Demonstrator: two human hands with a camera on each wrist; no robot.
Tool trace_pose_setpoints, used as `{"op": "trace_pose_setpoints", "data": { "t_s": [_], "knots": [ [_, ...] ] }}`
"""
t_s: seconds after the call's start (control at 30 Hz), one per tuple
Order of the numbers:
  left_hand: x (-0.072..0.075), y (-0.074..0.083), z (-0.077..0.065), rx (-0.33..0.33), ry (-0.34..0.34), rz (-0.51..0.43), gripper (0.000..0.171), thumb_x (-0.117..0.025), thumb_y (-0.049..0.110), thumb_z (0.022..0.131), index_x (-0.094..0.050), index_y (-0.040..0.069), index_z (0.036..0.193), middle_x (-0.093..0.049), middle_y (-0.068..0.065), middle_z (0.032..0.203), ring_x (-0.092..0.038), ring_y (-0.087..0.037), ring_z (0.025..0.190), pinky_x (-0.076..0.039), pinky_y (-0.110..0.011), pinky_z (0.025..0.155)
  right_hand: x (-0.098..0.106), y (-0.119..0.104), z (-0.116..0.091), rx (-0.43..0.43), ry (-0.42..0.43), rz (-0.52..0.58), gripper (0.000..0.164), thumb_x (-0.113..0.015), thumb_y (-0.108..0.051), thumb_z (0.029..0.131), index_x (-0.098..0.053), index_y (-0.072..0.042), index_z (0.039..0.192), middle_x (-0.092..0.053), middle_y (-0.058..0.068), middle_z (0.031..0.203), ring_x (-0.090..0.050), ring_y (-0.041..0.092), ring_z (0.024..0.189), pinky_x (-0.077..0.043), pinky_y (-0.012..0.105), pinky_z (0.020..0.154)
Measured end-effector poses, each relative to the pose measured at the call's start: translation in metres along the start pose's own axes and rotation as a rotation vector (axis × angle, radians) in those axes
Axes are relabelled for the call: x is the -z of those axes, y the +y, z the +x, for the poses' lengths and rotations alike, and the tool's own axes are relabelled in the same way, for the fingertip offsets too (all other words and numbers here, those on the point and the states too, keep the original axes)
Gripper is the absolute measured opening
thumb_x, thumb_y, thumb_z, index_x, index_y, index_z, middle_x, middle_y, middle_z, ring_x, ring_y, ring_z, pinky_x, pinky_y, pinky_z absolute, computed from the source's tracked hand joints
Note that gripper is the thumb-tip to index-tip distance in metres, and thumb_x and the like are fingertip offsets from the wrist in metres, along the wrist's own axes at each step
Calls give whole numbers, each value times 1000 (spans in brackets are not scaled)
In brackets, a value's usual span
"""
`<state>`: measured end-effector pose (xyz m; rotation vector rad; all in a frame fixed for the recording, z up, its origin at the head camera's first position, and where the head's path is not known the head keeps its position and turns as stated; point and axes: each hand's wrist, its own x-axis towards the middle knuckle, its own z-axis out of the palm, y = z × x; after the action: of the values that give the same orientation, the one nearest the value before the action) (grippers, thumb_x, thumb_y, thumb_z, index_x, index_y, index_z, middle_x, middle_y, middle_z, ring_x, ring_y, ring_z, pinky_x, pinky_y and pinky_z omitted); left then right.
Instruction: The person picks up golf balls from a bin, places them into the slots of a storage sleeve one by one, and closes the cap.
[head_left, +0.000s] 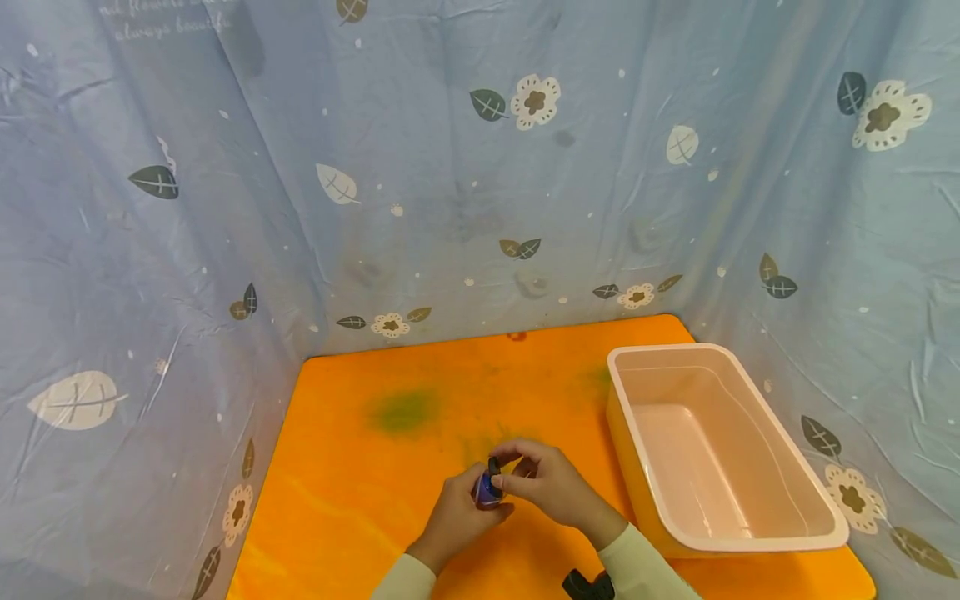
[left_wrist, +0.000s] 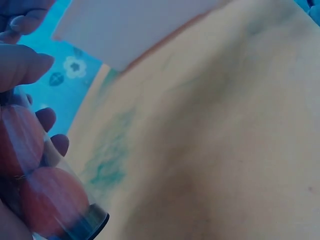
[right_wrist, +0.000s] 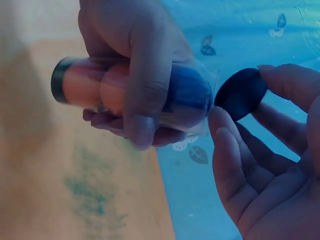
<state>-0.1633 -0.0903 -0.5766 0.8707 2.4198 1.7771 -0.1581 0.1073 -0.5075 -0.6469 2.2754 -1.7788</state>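
My left hand [head_left: 457, 512] grips a clear tube [right_wrist: 214, 117] with its fingers and thumb wrapped round the side. Inside it are orange-pink balls [left_wrist: 52, 200] and a blue ball [right_wrist: 187, 90] at the end nearest my right hand. A black cap [right_wrist: 59, 80] closes the tube's far end. Between thumb and fingers my right hand [head_left: 551, 483] pinches a round black lid [right_wrist: 242, 95]. In the right wrist view the lid stands tilted beside the tube's uncovered mouth, close to its rim. My left fingers hide part of the tube's middle.
On the right of the orange tabletop [head_left: 337, 467] stands a large pale pink bin [head_left: 652, 467]. A black object [head_left: 588, 586], partly cut off by the frame, lies by my right sleeve. Blue patterned curtains [head_left: 450, 167] surround the table at the back and sides.
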Motion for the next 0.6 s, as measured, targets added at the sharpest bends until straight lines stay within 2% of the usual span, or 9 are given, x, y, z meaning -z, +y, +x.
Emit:
{"op": "trace_pose_setpoints", "data": {
  "t_s": [0.17, 0.4, 0.6],
  "knots": [
    [3, 21, 0, 17, -30, -25, 37, -76, 6, 81, -61, 10, 115, -66, 4, 102, -66, -13, 83, -54, -29, 66, 0, -4, -1, 28, -14, -140, 30, -65, -30, 93, -63, -24, 122, -64, -3, 105, -55, 19, 64, -49, 30, 57],
    [-2, -10, -3, 5, -66, -32, 33, -71, 21, 88, -59, 19, 118, -64, 6, 96, -61, -11, 71, -52, -29, 58, 1, -4, -2, -12, -72, -227, 29, -66, -28, 92, -63, -21, 121, -61, -4, 106, -59, 15, 70, -51, 29, 63],
    [-3, -13, -2, 31, -86, -3, 31, -68, 28, 90, -59, 18, 118, -65, 7, 96, -61, -11, 69, -53, -29, 59, -2, -3, -3, 2, -71, -331, 28, -66, -29, 92, -64, -24, 119, -59, -9, 110, -57, 8, 81, -50, 26, 69]
  ]
}}
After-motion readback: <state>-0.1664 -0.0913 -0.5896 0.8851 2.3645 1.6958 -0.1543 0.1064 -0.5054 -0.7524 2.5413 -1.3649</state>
